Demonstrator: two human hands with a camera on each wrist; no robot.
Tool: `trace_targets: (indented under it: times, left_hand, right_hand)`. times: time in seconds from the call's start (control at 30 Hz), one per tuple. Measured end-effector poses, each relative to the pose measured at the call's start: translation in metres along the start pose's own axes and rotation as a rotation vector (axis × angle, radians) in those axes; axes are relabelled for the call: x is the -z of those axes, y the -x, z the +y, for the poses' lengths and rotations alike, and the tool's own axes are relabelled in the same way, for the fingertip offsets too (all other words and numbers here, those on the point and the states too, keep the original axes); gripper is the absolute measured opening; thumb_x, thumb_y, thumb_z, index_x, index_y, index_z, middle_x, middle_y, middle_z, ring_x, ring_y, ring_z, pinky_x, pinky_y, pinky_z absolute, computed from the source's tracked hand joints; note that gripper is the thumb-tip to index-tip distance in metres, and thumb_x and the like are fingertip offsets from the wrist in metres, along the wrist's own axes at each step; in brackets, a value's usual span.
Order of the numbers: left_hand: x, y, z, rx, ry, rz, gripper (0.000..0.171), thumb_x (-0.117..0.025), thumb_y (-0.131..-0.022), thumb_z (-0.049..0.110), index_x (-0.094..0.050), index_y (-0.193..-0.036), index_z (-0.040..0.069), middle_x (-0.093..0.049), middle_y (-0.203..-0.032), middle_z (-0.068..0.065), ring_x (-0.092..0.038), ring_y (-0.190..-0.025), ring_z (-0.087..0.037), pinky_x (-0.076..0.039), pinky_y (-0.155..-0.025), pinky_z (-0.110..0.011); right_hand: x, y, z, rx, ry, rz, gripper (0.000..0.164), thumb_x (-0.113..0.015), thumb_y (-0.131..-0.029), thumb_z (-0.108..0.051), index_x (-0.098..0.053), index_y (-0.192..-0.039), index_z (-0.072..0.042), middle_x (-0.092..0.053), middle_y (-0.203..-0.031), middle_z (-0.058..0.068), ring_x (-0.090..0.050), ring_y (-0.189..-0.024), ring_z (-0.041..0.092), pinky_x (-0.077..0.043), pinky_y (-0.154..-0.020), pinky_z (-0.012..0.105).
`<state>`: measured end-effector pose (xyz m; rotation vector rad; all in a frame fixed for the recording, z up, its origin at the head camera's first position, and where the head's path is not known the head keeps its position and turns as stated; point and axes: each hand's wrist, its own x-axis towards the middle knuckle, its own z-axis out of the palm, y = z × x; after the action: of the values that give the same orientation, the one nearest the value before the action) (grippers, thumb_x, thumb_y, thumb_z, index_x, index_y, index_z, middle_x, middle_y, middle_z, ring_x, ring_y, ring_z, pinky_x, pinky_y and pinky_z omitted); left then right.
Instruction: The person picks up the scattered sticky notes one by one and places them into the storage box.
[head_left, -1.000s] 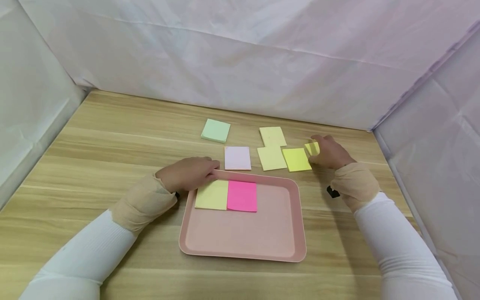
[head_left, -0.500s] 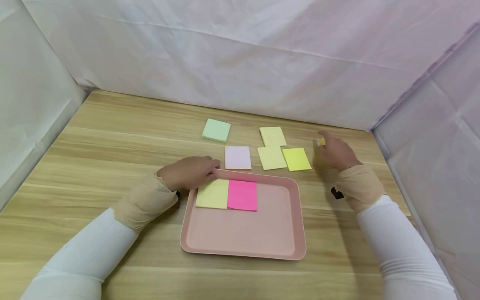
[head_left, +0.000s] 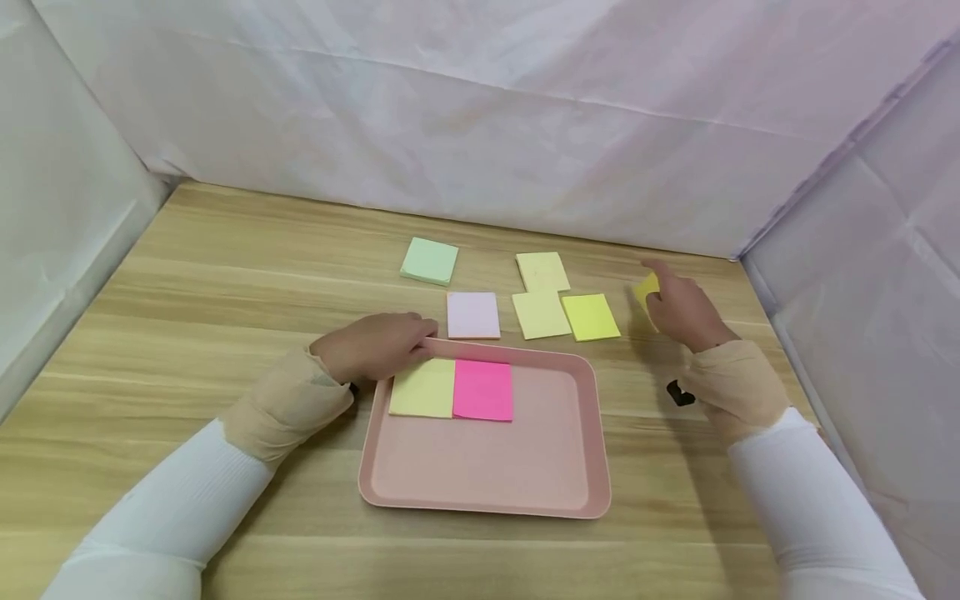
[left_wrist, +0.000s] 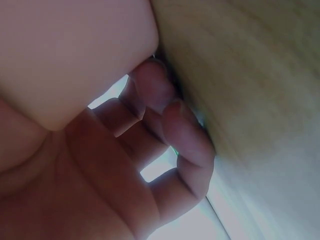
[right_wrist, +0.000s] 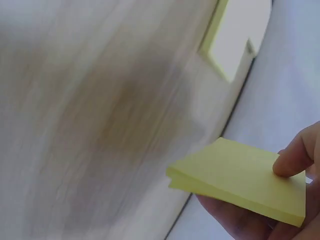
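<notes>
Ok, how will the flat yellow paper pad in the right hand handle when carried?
The flat yellow paper pad is probably stiff: gripped near one end by the right hand, it shows no clear sag. It's likely light, being thin. Its layers may fan apart, since a free corner shows a gap.

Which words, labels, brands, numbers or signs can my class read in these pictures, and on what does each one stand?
None: no text can be read in any view.
Yellow pad in the right hand: its visible faces show no lettering.
Mint pad, lilac pad, hot pink pad, pink tray: no readable text.
Far pale yellow pad: any faint marks are too small to read.
</notes>
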<state>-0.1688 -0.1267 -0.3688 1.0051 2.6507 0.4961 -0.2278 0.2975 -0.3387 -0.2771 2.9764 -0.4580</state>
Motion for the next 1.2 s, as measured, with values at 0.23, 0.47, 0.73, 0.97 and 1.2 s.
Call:
trace_targets:
  times: [0.23, 0.47, 0.73, 0.97, 1.2]
  left_hand:
    - [0.0, 0.001, -0.001, 0.003, -0.005, 0.008, 0.01, -0.051, -0.095, 0.019, -0.056, -0.09, 0.013, -0.056, -0.079, -0.004, -0.05, -0.07, -0.018, -0.046, -0.066, -0.035]
    - [-0.001, 0.002, -0.003, 0.004, 0.0, 0.011, 0.009, -0.051, -0.095, 0.019, -0.056, -0.091, 0.013, -0.056, -0.08, -0.004, -0.05, -0.07, -0.018, -0.046, -0.066, -0.035]
    - [-0.001, 0.001, -0.004, -0.003, 0.0, 0.011, 0.01, -0.051, -0.095, 0.018, -0.056, -0.09, 0.012, -0.056, -0.079, -0.004, -0.05, -0.07, -0.018, -0.046, -0.066, -0.035]
    - [0.0, 0.002, -0.003, -0.001, -0.004, 0.01, 0.009, -0.051, -0.095, 0.018, -0.056, -0.09, 0.012, -0.056, -0.078, -0.004, -0.049, -0.069, -0.018, -0.045, -0.065, -0.034]
    - [-0.001, 0.001, -0.003, 0.0, -0.007, 0.011, 0.009, -0.051, -0.095, 0.018, -0.055, -0.09, 0.012, -0.056, -0.079, -0.004, -0.049, -0.069, -0.018, -0.045, -0.064, -0.034]
  right_hand:
    - [0.006, 0.016, -0.027, 0.078, -0.043, 0.055, 0.048, -0.034, -0.089, -0.001, -0.039, -0.136, -0.008, -0.032, -0.047, 0.0, -0.027, -0.037, 0.013, -0.027, -0.035, 0.027]
    - [0.011, 0.035, -0.053, 0.111, -0.097, 0.108, 0.042, -0.039, -0.085, -0.001, -0.047, -0.125, -0.01, -0.03, -0.043, -0.002, -0.027, -0.034, 0.013, -0.027, -0.032, 0.025]
    - [0.007, 0.053, -0.075, 0.192, -0.136, 0.171, 0.037, -0.044, -0.085, 0.0, -0.049, -0.121, -0.011, -0.044, -0.049, 0.008, -0.033, -0.034, 0.012, -0.032, -0.032, 0.025]
    - [0.001, 0.069, -0.095, 0.282, -0.176, 0.192, 0.035, -0.05, -0.084, 0.0, -0.052, -0.117, -0.01, -0.039, -0.049, 0.003, -0.03, -0.036, 0.009, -0.031, -0.034, 0.024]
    - [-0.009, 0.075, -0.108, 0.335, -0.227, 0.163, 0.029, -0.057, -0.084, -0.003, -0.054, -0.112, -0.01, -0.042, -0.053, 0.003, -0.04, -0.043, 0.012, -0.037, -0.038, 0.026]
